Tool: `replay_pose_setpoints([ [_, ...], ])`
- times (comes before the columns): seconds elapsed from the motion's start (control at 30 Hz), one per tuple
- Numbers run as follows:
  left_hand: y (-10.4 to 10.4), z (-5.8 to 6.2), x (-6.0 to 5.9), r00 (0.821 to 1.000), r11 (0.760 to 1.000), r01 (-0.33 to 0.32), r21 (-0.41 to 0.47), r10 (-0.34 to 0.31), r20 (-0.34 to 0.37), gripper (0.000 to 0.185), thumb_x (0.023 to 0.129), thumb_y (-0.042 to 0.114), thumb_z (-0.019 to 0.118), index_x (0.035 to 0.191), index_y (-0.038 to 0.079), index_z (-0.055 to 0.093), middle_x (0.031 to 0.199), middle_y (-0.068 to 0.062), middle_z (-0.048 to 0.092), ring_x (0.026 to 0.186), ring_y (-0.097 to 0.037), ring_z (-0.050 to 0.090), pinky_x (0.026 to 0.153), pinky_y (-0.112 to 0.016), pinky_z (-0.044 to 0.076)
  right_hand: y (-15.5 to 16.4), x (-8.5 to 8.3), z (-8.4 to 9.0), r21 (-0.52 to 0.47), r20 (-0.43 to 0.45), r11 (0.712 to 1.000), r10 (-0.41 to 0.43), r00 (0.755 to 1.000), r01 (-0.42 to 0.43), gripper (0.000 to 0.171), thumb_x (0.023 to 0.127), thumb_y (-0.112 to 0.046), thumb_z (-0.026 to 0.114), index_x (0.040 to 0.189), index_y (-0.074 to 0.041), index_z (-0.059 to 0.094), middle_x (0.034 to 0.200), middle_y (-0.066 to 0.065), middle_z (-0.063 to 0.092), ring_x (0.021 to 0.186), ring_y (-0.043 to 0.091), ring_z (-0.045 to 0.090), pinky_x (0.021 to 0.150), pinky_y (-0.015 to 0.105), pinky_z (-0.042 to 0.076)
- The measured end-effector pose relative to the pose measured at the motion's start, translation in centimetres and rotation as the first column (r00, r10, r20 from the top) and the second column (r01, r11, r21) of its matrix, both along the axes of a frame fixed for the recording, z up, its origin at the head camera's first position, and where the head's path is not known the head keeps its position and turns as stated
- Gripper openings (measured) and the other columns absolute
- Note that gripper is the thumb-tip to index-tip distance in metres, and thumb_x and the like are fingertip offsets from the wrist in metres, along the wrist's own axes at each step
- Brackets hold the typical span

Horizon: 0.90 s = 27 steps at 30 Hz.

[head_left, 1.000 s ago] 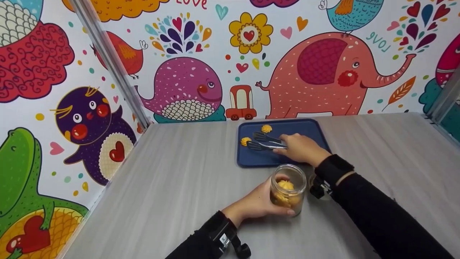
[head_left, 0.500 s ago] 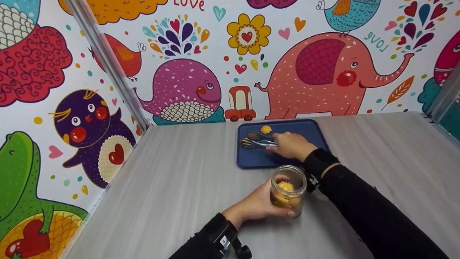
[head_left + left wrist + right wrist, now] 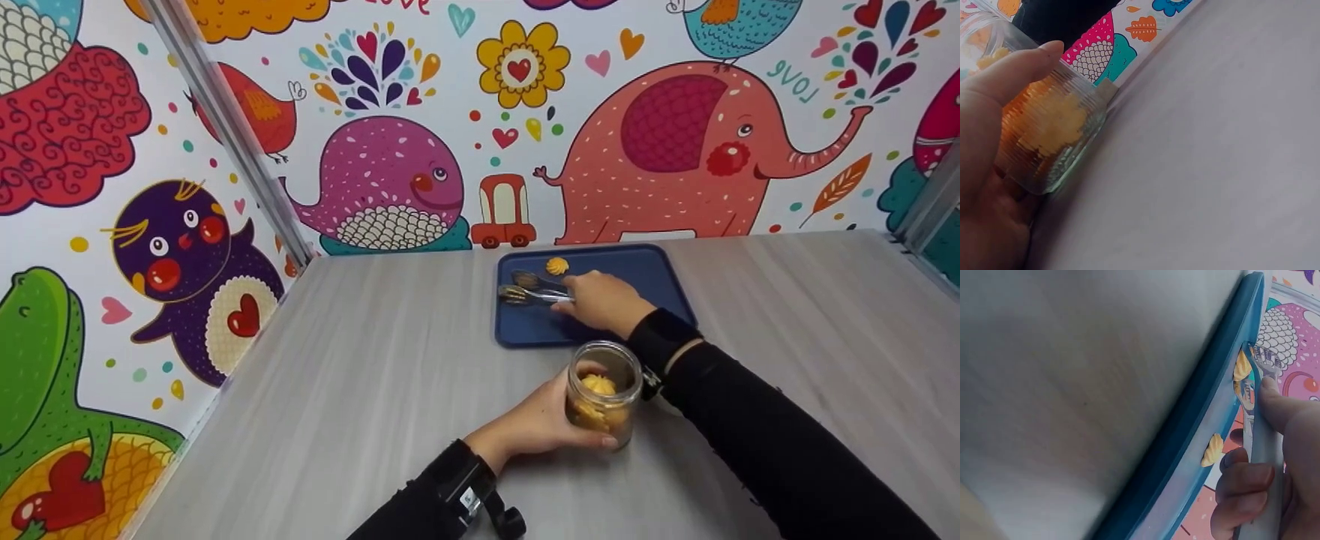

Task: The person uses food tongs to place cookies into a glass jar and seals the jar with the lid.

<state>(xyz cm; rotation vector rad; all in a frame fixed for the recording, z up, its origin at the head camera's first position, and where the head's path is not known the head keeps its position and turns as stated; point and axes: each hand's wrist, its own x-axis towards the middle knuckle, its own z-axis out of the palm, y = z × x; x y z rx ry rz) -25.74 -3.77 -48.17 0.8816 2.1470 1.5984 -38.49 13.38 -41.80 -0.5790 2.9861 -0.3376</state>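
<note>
My left hand grips a small ribbed glass jar that stands on the table and holds several yellow cookies; its mouth is uncovered. My right hand holds metal tongs over the blue tray, thumb pressed on one arm. The tong tips close around a yellow cookie at the tray's left side. A second cookie lies near the tray's far edge, seen also in the right wrist view as a cookie beside my fingers.
The tray sits at the back of a grey wood-grain table, close to a wall with colourful cartoon animals. Metal frame posts stand at the left and right back corners.
My right hand pushed the tongs left along the tray and their tips closed around the left cookie. The left hand and jar stayed put.
</note>
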Motion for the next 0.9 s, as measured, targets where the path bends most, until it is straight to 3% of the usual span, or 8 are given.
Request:
replay_pose_setpoints([
  [0.2,0.1,-0.1,-0.1,1.0,1.0,0.01,0.009,-0.01,0.021,0.084,0.079,0.015,0.095,0.148,0.022,0.048,0.136,0.015,0.061,0.13,-0.003,0.056,0.118,-0.025,0.035,0.8,0.5,0.6,0.004,-0.021,1.0,0.01,1.0,-0.01,0.058,0.105,-0.044,0.068,0.143,0.0,0.064,0.133,0.023,0.07,0.119,0.038,0.069,0.102,0.059,0.055],
  [0.47,0.0,-0.2,-0.1,1.0,1.0,0.004,0.018,-0.004,-0.001,0.083,0.077,0.015,0.097,0.146,0.023,0.05,0.135,0.014,0.061,0.129,-0.004,0.056,0.118,-0.027,0.035,2.2,1.3,0.9,-0.012,0.014,1.0,-0.022,1.0,0.022,0.059,0.104,-0.043,0.069,0.144,0.0,0.064,0.132,0.023,0.07,0.116,0.037,0.068,0.103,0.06,0.053],
  [0.63,0.1,-0.2,0.0,1.0,1.0,0.0,0.005,0.0,-0.025,0.083,0.078,0.015,0.096,0.146,0.021,0.049,0.134,0.013,0.062,0.13,-0.004,0.056,0.119,-0.028,0.035,3.1,1.7,0.8,-0.007,0.011,0.999,-0.034,0.999,0.034,0.06,0.104,-0.043,0.069,0.146,-0.001,0.062,0.138,0.024,0.067,0.125,0.04,0.065,0.106,0.061,0.051],
  [0.9,0.0,-0.1,0.1,1.0,1.0,0.004,0.014,-0.004,0.017,0.084,0.079,0.015,0.096,0.147,0.024,0.048,0.134,0.014,0.062,0.129,-0.004,0.057,0.118,-0.027,0.035,5.2,2.8,0.6,-0.049,0.005,0.998,-0.038,0.999,0.038,0.057,0.104,-0.041,0.07,0.143,0.001,0.064,0.137,0.027,0.067,0.127,0.045,0.063,0.107,0.061,0.049],
])
